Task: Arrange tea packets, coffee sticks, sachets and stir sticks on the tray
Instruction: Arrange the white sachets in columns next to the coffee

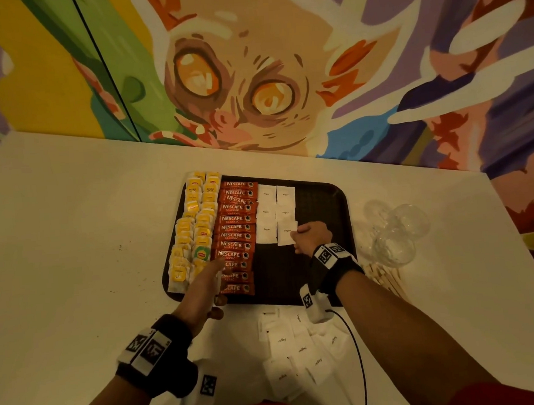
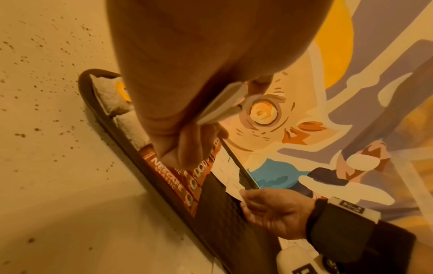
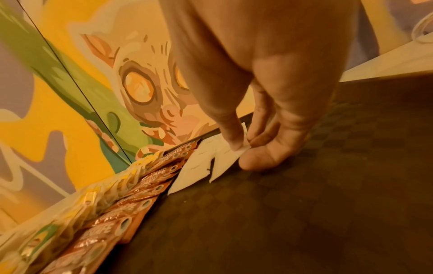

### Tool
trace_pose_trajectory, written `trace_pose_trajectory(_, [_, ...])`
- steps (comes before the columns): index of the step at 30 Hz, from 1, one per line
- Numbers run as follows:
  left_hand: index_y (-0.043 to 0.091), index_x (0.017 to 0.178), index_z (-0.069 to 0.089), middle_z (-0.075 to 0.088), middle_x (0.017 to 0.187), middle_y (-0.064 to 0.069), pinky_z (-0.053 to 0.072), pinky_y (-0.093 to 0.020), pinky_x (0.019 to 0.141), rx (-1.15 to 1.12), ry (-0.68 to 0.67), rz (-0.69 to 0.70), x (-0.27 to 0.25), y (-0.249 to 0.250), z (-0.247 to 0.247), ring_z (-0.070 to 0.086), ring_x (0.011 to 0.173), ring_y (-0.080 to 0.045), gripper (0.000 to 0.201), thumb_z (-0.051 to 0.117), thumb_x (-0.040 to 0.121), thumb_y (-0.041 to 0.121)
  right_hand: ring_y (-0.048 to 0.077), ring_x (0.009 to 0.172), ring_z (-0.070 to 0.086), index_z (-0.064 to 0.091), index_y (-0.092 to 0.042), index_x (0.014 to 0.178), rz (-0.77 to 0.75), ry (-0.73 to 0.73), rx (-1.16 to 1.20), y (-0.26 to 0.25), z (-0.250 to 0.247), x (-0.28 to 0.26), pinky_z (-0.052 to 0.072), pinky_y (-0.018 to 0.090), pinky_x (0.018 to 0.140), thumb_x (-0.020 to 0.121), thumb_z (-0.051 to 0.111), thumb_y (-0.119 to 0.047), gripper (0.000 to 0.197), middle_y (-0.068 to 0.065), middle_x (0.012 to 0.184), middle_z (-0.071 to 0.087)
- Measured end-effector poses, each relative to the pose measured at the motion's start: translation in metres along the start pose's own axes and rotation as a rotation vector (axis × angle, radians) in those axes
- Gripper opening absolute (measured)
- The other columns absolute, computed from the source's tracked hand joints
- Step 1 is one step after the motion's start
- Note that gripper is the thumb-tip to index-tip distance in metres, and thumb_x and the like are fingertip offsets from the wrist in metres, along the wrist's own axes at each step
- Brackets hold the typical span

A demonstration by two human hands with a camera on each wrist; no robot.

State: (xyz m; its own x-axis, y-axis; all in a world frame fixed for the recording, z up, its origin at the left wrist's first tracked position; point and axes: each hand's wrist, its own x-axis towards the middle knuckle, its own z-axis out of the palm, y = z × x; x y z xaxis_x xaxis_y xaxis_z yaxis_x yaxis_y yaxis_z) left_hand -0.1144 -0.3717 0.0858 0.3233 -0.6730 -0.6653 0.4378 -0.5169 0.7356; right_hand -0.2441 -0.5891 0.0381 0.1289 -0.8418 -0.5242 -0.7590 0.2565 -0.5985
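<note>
**A:** Trays?
**B:** One dark brown rectangular plastic tray [image 1: 322, 198], on the pale bench [image 1: 73, 247].

**A:** Coffee?
**B:** Red Nescafé coffee sticks [image 1: 235, 218]: twelve in a single column. The nearest ones are partly covered, so give or take one.

**A:** Sugar?
**B:** White paper sugar sachets [image 1: 265, 212] on the tray: six, in two columns of three. Loose white sachets [image 1: 301, 348] on the bench: about nine, overlapping. Held white sachets [image 2: 225, 100] in the left hand [image 1: 208, 279]: two or three edges show.

**A:** Tea?
**B:** Yellow tea packets [image 1: 196, 207]: two columns, too overlapped to count.

**A:** The rest?
**B:** Clear drinking glasses [image 1: 395, 247]: three, I think. Pale wooden stir sticks [image 1: 384, 278]: one heap, too blurred to count.
</note>
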Motion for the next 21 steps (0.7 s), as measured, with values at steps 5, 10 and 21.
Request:
trace_pose_trajectory(5, [0.025,0.110,0.053,0.054,0.095,-0.002,0.038,-0.026,0.054,0.042,0.010,-0.019,0.0016,0.0024,0.0017,0.044,0.070,-0.017,0.041,0.056,0.080,0.052,0.021,0.076,0.072,0.064,-0.007,0.116,-0.006,-0.028,-0.042,-0.0024,-0.0010,0.0008,0.058,0.024,0.063,0.092,0.066,-0.018,0.026,0.014,0.106,0.071])
trace_pose_trajectory(10, [0.020,0.107,0.053,0.051,0.100,-0.010,0.038,-0.028,0.056,0.039,0.029,-0.042,0.0034,0.0012,0.0003,0.044,0.072,-0.019,0.020,0.052,0.094,0.035,0.026,0.083,0.073,0.064,-0.009,0.089,-0.013,-0.005,-0.073,-0.0052,-0.0001,-0.0006,0.061,0.033,0.075,0.093,0.065,-0.017,0.009,0.015,0.100,0.072])
trace_pose_trajectory(21, [0.017,0.105,0.056,0.053,0.096,-0.008,0.040,-0.029,0.058,0.075,0.043,0.024,-0.0021,0.0101,0.0075,0.048,0.076,-0.019,0.010,0.050,0.098,0.020,0.029,0.091,0.071,0.063,-0.003,0.115,-0.022,0.002,-0.084,0.0005,0.0062,0.0063,0.059,0.038,0.081,0.090,0.067,-0.022,0.032,0.016,0.109,0.070])
